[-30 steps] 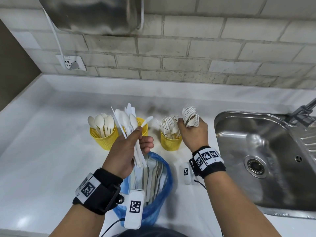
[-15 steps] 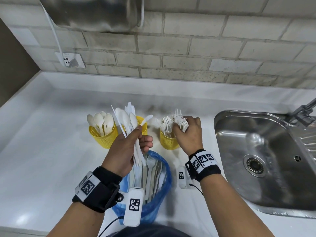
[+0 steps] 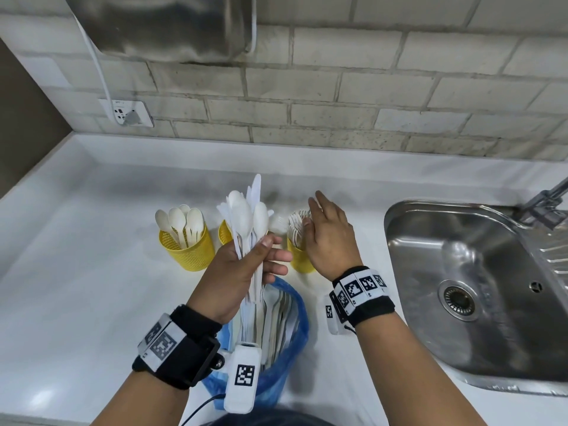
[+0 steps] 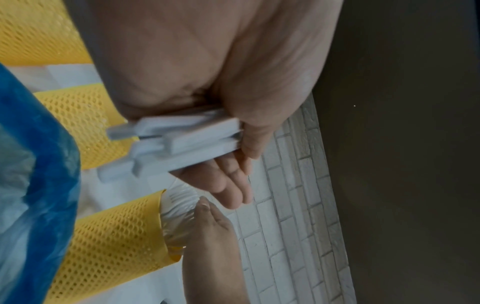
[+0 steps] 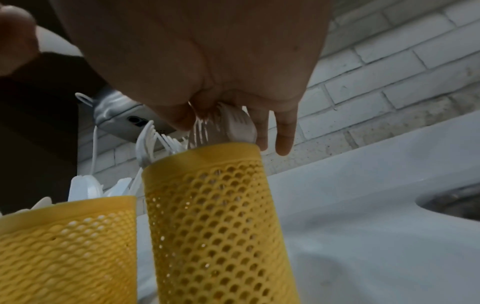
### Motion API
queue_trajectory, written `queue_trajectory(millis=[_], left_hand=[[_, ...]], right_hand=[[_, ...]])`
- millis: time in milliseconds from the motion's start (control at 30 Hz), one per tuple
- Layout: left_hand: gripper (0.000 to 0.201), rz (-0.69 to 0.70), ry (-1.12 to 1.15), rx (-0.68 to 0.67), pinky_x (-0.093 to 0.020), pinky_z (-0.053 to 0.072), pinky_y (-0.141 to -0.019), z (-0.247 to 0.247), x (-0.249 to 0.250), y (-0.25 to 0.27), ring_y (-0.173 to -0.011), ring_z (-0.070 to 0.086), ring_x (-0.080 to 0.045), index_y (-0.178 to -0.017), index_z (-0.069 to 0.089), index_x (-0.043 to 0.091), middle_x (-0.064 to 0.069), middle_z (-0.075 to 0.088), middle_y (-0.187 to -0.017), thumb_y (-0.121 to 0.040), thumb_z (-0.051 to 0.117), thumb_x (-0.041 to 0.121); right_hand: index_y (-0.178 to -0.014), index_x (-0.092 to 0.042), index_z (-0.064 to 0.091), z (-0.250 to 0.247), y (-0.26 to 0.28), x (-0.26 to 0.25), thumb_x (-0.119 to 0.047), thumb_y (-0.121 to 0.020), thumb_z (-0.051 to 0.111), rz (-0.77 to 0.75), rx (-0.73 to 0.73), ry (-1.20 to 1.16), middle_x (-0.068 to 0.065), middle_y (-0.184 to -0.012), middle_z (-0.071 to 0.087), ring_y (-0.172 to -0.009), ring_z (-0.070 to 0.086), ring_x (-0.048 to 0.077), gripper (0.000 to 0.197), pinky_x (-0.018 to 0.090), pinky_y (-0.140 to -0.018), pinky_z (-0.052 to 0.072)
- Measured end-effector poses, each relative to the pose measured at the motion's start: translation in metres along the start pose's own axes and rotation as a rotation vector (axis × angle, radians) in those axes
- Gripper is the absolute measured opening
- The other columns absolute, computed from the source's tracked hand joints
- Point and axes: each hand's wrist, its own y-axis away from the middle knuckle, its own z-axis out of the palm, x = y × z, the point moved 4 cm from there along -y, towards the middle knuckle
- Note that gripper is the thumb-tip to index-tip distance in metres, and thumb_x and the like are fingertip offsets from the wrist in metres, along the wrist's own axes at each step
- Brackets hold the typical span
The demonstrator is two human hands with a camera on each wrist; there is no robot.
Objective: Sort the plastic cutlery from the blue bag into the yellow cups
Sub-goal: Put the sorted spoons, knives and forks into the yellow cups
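White counter (image 3: 92, 272) runs under a brick wall (image 3: 368, 96); steel sink (image 3: 479, 256) set into it at the right, tap (image 3: 547, 201) at its far corner. Socket (image 3: 126, 113) on the wall at left, cable running up from it. Blue bag (image 3: 295, 339) stands open at the near edge, between the forearms, white cutlery handles upright inside. Three yellow mesh cups in a row behind the bag: left cup (image 3: 187, 250) holds spoons, bowls up; middle cup (image 3: 226, 232) mostly hidden behind the left hand's load; right cup (image 3: 299, 256) holds forks (image 3: 296, 222), tines up. Left hand (image 3: 239, 272) above the bag, fingers and thumb curled round a mixed bundle (image 3: 249, 219) of spoons and knives, heads fanned upward; in the left wrist view the bundle's handle ends stick out below the palm. Right hand (image 3: 329, 238) over the right cup, fingers straight and spread. In the right wrist view the fingertips (image 5: 284, 144) reach down past the rim while the palm lies against the fork heads; nothing is pinched. Wrist bands with printed markers on both arms.
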Motion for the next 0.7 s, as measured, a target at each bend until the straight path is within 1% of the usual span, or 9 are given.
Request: queue_trajectory(millis=[133,233,300,367,467,533,600,667,700], left_hand=[[0.033,0.063,-0.019,-0.046,-0.025,0.054,-0.067,0.002,0.005,0.003,-0.079,0.07,-0.021,-0.115,0.07,0.015,-0.014,0.077,-0.098,-0.093,0.057,0.036],[0.032,0.094,-0.014,-0.076,-0.027,0.054,-0.069,0.004,0.007,0.005,-0.08,0.07,-0.022,-0.116,0.07,0.016,-0.014,0.076,-0.097,-0.093,0.057,0.035],[0.031,0.105,-0.008,-0.107,-0.029,0.054,-0.071,0.005,0.008,0.006,-0.08,0.07,-0.023,-0.117,0.07,0.017,-0.015,0.076,-0.097,-0.094,0.057,0.033],[0.031,0.107,-0.019,-0.136,-0.031,0.053,-0.072,0.007,0.007,0.007,-0.082,0.071,-0.025,-0.119,0.069,0.016,-0.016,0.076,-0.098,-0.096,0.056,0.031],[0.032,0.109,-0.028,-0.167,-0.03,0.054,-0.071,0.01,0.006,0.008,-0.082,0.072,-0.026,-0.121,0.068,0.016,-0.018,0.076,-0.099,-0.096,0.056,0.031],[0.03,0.114,-0.03,-0.183,-0.029,0.054,-0.07,0.011,0.007,0.009,-0.082,0.072,-0.027,-0.119,0.069,0.017,-0.019,0.076,-0.1,-0.096,0.058,0.031],[0.027,0.114,-0.028,-0.214,-0.029,0.054,-0.069,0.012,0.007,0.01,-0.082,0.072,-0.029,-0.117,0.072,0.021,-0.02,0.076,-0.1,-0.097,0.06,0.034],[0.025,0.105,-0.026,-0.247,-0.029,0.054,-0.068,0.013,0.006,0.012,-0.081,0.071,-0.03,-0.115,0.074,0.022,-0.021,0.076,-0.1,-0.098,0.058,0.031],[0.025,0.099,-0.027,-0.259,-0.028,0.053,-0.067,0.014,0.006,0.013,-0.08,0.071,-0.029,-0.115,0.074,0.021,-0.021,0.076,-0.1,-0.098,0.056,0.028]], right_hand=[[-0.161,-0.018,0.024,-0.007,0.0,-0.005,-0.04,-0.108,0.032,0.051,-0.125,0.074,0.001,-0.172,0.009,-0.156,0.009,0.032,0.058,0.053,-0.121,0.02],[-0.162,-0.019,0.022,-0.022,0.003,-0.018,-0.041,-0.108,0.035,0.047,-0.109,-0.027,0.002,-0.172,0.008,-0.157,0.005,0.029,0.06,0.052,-0.123,0.015],[-0.159,-0.018,0.033,-0.035,0.005,-0.03,-0.037,-0.107,0.04,0.009,-0.031,-0.175,0.003,-0.169,0.019,-0.155,0.013,0.028,0.056,0.047,-0.125,0.018],[-0.149,-0.018,0.051,-0.049,0.007,-0.041,-0.036,-0.105,0.046,-0.043,0.048,-0.403,0.002,-0.16,0.037,-0.149,0.028,0.024,0.048,0.039,-0.123,0.025],[-0.125,-0.017,0.072,-0.072,0.012,-0.056,-0.03,-0.101,0.055,-0.152,0.101,-0.668,-0.001,-0.13,0.062,-0.124,0.058,0.01,0.032,0.028,-0.105,0.046],[-0.117,-0.012,0.074,-0.084,0.016,-0.066,-0.019,-0.101,0.06,-0.199,0.045,-0.805,0.001,-0.116,0.071,-0.109,0.068,0.013,0.022,0.029,-0.094,0.054],[-0.113,-0.007,0.073,-0.091,0.017,-0.073,-0.014,-0.1,0.062,-0.231,0.004,-0.925,0.004,-0.107,0.075,-0.1,0.072,0.023,0.018,0.038,-0.092,0.058],[-0.106,-0.005,0.071,-0.093,0.017,-0.078,-0.011,-0.098,0.064,-0.253,-0.01,-1.011,0.004,-0.097,0.074,-0.089,0.07,0.023,0.012,0.041,-0.086,0.058],[-0.102,-0.005,0.07,-0.094,0.017,-0.079,-0.009,-0.098,0.065,-0.253,-0.013,-1.036,0.005,-0.093,0.072,-0.084,0.067,0.021,0.007,0.037,-0.081,0.057]])
